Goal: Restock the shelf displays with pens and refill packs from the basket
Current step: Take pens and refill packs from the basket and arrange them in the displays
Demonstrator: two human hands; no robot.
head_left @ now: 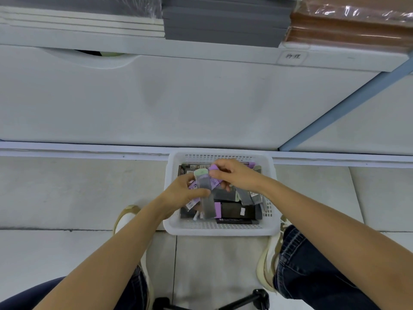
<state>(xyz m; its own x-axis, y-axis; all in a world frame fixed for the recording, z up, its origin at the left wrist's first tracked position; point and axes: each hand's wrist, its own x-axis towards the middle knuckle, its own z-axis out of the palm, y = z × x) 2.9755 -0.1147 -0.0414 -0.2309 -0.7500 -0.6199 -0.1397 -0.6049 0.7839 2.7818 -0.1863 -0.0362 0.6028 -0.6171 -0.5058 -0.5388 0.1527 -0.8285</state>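
A white plastic basket (220, 228) stands on the floor against the shelf base, with several grey, black and purple refill packs inside. Over it, my left hand (182, 194) grips a bunch of packs, a long grey refill pack (206, 198) foremost and purple ones behind. My right hand (234, 173) pinches a purple refill pack (215, 179) next to the bunch, touching it. More grey packs (247, 195) lie in the basket's right half, partly hidden by my right wrist.
A white cabinet front (178, 99) rises behind the basket. Above it a shelf carries stacked white (85, 23), grey (225, 21) and brown notebooks (350, 25). My shoes (269, 260) flank the basket. A black stand (257, 298) lies on the floor at the bottom.
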